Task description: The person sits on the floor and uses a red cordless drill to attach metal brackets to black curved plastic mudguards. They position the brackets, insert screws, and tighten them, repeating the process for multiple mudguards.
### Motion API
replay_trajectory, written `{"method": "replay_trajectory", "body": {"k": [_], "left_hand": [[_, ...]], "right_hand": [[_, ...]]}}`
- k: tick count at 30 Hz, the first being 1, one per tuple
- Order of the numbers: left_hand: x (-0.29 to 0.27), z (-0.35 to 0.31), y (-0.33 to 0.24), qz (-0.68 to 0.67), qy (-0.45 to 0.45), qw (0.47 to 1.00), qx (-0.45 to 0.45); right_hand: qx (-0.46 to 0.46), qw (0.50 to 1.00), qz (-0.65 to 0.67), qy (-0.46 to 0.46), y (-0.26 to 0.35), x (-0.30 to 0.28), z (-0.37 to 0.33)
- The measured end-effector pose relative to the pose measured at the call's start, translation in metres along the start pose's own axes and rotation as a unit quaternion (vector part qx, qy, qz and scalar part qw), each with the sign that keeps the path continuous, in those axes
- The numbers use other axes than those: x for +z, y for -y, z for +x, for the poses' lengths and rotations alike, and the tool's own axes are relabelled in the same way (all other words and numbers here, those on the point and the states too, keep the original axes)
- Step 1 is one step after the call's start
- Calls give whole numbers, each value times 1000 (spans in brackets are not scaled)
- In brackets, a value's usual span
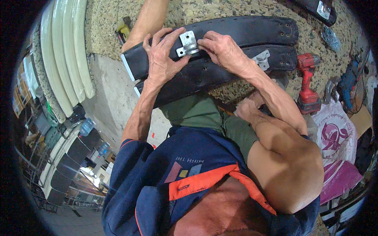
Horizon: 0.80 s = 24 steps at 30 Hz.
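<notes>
Two curved black padded panels lie side by side across my lap, the far panel (pixel 252 29) partly overlapping the near panel (pixel 187 82). A silvery metal bracket (pixel 188 38) with holes and a rounded lower part rests on them. My left hand (pixel 160 59) holds it from the left, index finger and thumb against its edges, the other fingers spread over the far panel. At the bracket's right edge, my right hand (pixel 226 51) has its fingertips pinched together; what they grip is hidden. A second metal bracket (pixel 261 59) lies on the near panel, beyond my right wrist.
A red cordless drill (pixel 308 82) stands to the right, near a blue power tool (pixel 349 84) and a white printed sack (pixel 334 131). Several pale curved strips (pixel 67 51) lie at left. A yellow-and-black tool (pixel 124 29) is beside a bare limb (pixel 151 19) at the top.
</notes>
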<state>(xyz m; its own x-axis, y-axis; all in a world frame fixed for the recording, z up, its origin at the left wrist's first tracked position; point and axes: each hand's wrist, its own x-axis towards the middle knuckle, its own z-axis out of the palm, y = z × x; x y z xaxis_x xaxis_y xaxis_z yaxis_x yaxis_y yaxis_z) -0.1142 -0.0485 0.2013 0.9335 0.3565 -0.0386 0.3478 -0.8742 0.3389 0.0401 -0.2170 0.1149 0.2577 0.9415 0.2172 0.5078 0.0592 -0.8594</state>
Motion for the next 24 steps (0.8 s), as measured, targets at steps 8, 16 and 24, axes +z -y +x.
{"method": "replay_trajectory", "body": {"k": [8,16,24], "left_hand": [[1,0,1,-13,-5,1000,10],[0,-1,0,-18,2,1000,0],[2,2,0,-18,-19,1000,2]], "right_hand": [[-28,999,-19,-35,0,1,-16],[-14,997,-62,-50,-7,6,-13],[23,994,0,-107,3,14,-14]]}}
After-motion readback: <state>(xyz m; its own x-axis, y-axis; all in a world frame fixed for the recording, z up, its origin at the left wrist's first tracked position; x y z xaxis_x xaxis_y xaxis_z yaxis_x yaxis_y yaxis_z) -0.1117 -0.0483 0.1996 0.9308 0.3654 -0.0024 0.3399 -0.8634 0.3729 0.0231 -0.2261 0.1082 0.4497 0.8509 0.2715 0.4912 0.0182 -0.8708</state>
